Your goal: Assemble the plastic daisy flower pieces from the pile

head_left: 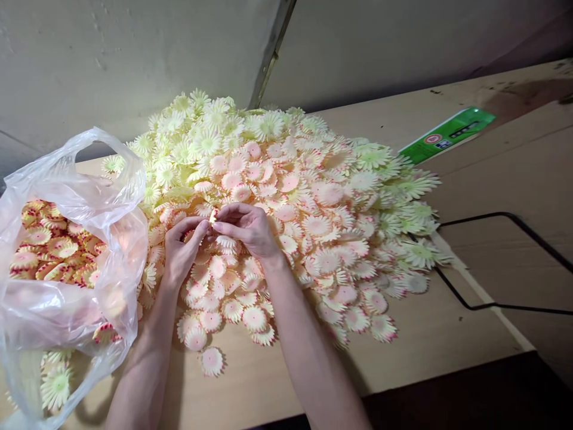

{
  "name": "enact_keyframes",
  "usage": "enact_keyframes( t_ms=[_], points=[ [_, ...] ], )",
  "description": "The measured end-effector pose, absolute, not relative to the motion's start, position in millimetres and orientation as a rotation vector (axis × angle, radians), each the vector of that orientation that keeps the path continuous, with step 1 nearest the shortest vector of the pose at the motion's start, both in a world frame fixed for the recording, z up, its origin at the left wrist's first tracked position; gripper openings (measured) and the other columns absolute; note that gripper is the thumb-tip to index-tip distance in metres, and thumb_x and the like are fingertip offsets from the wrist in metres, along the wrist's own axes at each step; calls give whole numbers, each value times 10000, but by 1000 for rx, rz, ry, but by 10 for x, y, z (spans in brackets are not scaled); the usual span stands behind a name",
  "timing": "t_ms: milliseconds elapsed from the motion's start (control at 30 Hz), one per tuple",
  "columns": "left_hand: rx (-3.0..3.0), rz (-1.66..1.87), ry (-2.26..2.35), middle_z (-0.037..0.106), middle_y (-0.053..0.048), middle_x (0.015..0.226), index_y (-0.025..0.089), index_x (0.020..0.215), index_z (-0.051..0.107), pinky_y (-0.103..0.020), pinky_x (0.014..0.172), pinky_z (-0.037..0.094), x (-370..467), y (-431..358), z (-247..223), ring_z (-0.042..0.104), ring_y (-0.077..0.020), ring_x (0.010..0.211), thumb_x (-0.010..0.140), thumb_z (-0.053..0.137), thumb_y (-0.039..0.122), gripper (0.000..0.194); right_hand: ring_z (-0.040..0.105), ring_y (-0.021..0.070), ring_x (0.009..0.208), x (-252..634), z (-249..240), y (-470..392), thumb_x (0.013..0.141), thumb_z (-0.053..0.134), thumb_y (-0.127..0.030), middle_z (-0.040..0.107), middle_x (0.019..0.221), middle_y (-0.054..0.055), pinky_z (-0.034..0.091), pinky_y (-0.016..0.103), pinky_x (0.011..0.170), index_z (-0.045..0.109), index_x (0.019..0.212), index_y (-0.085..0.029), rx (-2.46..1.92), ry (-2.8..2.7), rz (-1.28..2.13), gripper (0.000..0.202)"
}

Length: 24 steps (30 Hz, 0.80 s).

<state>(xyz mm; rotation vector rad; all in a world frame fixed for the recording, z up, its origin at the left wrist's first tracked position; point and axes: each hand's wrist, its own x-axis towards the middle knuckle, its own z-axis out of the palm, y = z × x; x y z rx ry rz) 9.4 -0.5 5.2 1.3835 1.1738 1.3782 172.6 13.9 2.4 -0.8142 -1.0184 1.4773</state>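
Note:
My left hand (185, 242) and my right hand (246, 230) meet over a broad heap of artificial flower pieces (326, 194). Between their fingertips is a small cream-and-pink flower piece (213, 216), pinched from both sides and partly covered by the fingers. Round, pale pink pieces with serrated, darker pink edges surround both wrists. Greenish-white petal pieces (208, 143) lie along the back and right of the heap. One loose pink piece (212, 361) rests on the table in front, between my forearms.
At the left stands a translucent plastic bag (67, 310) holding yellow-and-red flower pieces (54, 248). A green package (452, 137) and a black wire frame (510, 215) lie at the right on the wooden table (403, 364). A grey wall (134, 54) rises behind.

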Motion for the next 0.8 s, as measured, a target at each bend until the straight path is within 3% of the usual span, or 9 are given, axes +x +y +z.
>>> enact_keyframes(
  t_ms=[800],
  points=[
    [1356, 1349, 1165, 766, -38, 829, 190, 860, 802, -258, 719, 553, 89, -3, 18, 687, -158, 759, 843, 785, 421, 232, 741, 163, 710, 1741, 39, 131, 629, 940, -331, 788, 773, 9, 657, 306, 730, 771, 806, -210, -859, -997, 1438, 273]
  ],
)
